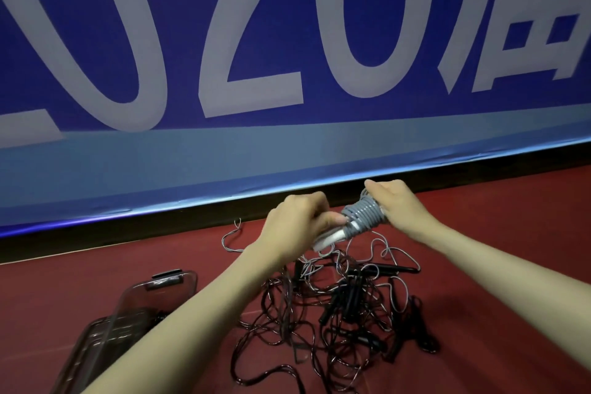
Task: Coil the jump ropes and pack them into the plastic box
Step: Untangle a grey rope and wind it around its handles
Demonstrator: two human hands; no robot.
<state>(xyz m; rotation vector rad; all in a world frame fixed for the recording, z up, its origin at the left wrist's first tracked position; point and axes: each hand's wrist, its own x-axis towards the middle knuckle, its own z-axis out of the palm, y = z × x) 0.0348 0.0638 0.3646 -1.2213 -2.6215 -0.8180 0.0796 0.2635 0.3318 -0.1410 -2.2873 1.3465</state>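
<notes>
The person holds the grey jump rope [363, 217] up off the red floor [479, 227], above the heap and in front of the blue banner [287, 41], most likely so that the free cord can hang clear and be wound without dragging the other ropes along. The left hand [297, 227] has its fingers curled round the white handles [329, 238], thumb lying along them toward the coil, which gives the winding a fixed core to turn on. The right hand [393, 198] lies over the far end of the bundle with its fingers bent down across the turns; it seems to pinch or press the cord there to keep the wraps tight, though exactly what the fingertips grip is hidden. The grey rope itself shows as a run of close, even loops packed side by side round the handles, with a thin grey tail trailing down into the pile and one loose end curling on the floor toward the banner's lower edge. Below the hands lies a tangled heap of black jump ropes [335, 313], cords looping over dark handles, not yet coiled. The plastic box [96, 345] sits near the lower left edge of the floor, smoky and see-through, with its lid [160, 291] propped up open, presumably ready to receive each bundle; dark shapes show inside it but cannot be made out.
</notes>
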